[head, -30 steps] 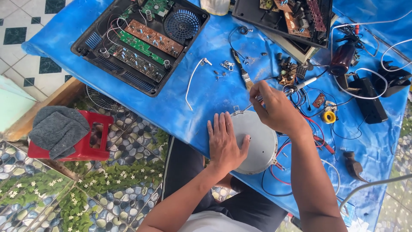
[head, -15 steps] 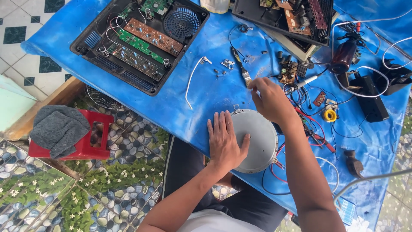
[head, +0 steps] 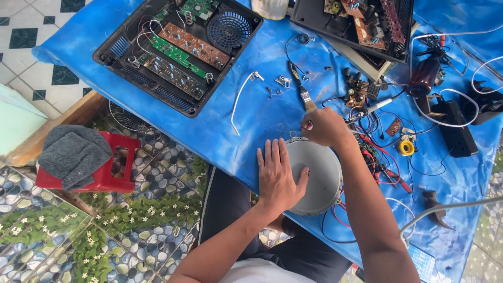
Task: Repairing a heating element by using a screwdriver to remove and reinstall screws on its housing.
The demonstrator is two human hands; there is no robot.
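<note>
A round pale grey disc with wires at its right side lies on the blue sheet at the table's near edge. My left hand rests flat on the disc's left half, fingers spread. My right hand is closed at the disc's far rim, its fingertips pinched on a small object that I cannot make out. My right forearm crosses over the disc's right side and hides part of it.
An open black casing with circuit boards and a fan sits far left. A brush, a white wire, loose screws, a yellow reel and a tangle of red and black wires lie around. A red stool with grey cloth stands on the floor.
My right hand has shifted slightly left along the disc's far rim. My left hand has stayed flat on the disc.
</note>
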